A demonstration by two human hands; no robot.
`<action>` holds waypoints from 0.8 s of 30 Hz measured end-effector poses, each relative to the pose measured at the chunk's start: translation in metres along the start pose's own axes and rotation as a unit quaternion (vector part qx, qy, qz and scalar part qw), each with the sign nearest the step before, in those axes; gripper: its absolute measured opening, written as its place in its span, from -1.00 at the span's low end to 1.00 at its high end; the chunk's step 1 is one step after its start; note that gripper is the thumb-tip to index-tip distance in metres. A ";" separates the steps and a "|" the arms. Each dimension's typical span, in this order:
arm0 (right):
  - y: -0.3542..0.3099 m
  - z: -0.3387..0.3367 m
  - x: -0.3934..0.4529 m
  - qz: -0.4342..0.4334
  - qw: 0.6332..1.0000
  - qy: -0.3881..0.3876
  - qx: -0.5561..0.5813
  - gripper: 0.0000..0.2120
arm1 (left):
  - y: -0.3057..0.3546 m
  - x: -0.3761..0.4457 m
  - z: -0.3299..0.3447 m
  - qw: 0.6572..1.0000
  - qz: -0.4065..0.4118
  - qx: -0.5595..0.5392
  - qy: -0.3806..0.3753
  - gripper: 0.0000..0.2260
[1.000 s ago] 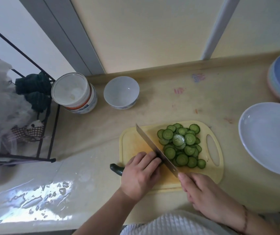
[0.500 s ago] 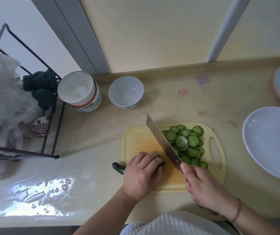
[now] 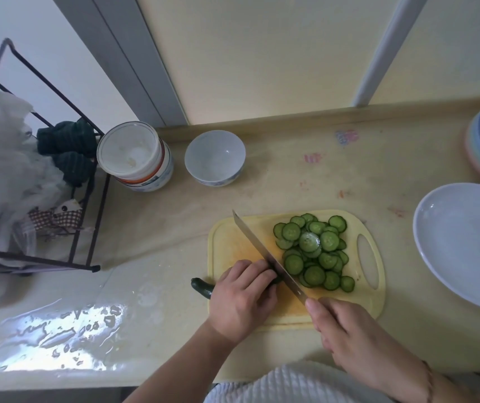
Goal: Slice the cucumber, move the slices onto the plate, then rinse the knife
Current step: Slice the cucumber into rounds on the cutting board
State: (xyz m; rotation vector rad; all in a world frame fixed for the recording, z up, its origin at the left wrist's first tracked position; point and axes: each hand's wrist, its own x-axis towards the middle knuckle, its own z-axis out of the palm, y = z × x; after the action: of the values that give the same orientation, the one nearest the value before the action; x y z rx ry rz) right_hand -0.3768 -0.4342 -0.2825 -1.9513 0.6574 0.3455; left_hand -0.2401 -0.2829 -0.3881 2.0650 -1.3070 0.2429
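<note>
Item 1, left hand (image 3: 243,298): I read it as curled over the remaining cucumber (image 3: 202,287), pinning it to the yellow cutting board (image 3: 371,308). Only the dark stem end shows, sticking out past the heel of the hand and over the board's edge; the cut face is hidden under the fingers.

Item 2, right hand (image 3: 358,341): clenched round the handle of the cleaver (image 3: 268,255), handle itself covered by the hand. The blade runs up and away from this grip, its flat just beside the left knuckles.

Item 3, cucumber slices (image 3: 313,254): heaped on the far side of the blade from the holding hand, all on the board, none on the white plate (image 3: 463,248), which sits well apart beyond the board's handle slot.

Item 4, hazards, my judgement:
- The stub is short, so the fingertips sit close to the edge; a drifting cut could nick them.
- The stub's round skin may roll under pressure and skew the slice.
- The heap crowds the blade; fresh slices may stick to it or get pushed off the board.
- The counter near the left wrist looks wet; whether the board could slide I cannot tell.
</note>
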 end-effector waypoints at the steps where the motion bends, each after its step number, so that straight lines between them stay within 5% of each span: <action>1: 0.000 0.000 0.001 0.000 1.000 -0.001 -0.004 -0.37 | 0.000 0.000 0.000 1.000 0.000 -0.001 0.000 -0.91; 12: 0.012 0.015 0.039 0.035 0.998 -0.033 0.029 -0.54 | 0.001 0.000 0.000 1.000 -0.011 0.003 -0.009 -0.89; 24: -0.001 0.003 0.016 0.004 0.999 -0.019 0.040 -0.46 | 0.002 0.001 -0.002 1.000 -0.024 -0.006 -0.006 -0.90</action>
State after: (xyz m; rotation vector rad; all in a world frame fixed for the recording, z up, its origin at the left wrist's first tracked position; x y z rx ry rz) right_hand -0.3631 -0.4362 -0.2917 -1.8627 0.6438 0.3552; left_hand -0.2404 -0.2834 -0.3855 2.0888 -1.2609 0.2011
